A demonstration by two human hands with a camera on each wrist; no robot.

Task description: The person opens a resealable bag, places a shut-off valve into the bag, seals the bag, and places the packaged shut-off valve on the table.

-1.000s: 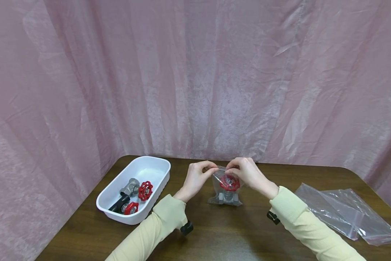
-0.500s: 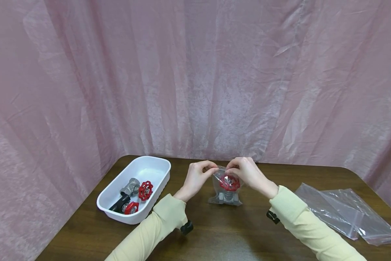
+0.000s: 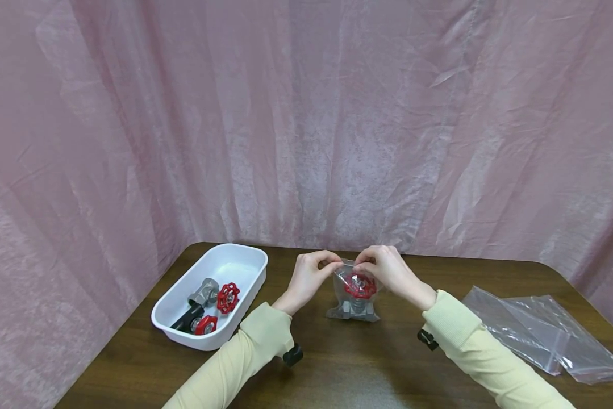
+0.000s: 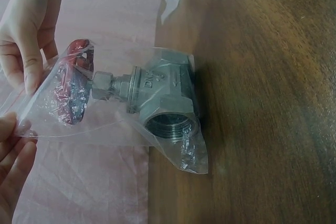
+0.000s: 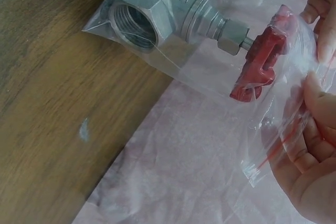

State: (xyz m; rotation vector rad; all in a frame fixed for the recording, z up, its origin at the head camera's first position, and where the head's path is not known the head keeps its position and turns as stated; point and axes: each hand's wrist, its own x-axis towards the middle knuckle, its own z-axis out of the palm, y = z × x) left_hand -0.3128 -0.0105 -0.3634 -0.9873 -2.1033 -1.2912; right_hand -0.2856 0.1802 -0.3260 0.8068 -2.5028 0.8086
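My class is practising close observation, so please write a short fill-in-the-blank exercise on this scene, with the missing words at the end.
The left hand and right hand pinch a clear bag containing a valve with a handwheel coloured ____.
The tray is coloured ____.
The number of handwheels visible in the tray is ____.
The loose bags lie on the person's ____ side.

Missing words: red; white; two; right.

Left hand (image 3: 308, 276), right hand (image 3: 390, 274) pinch bag (image 3: 341, 291) around valve (image 3: 359, 288)
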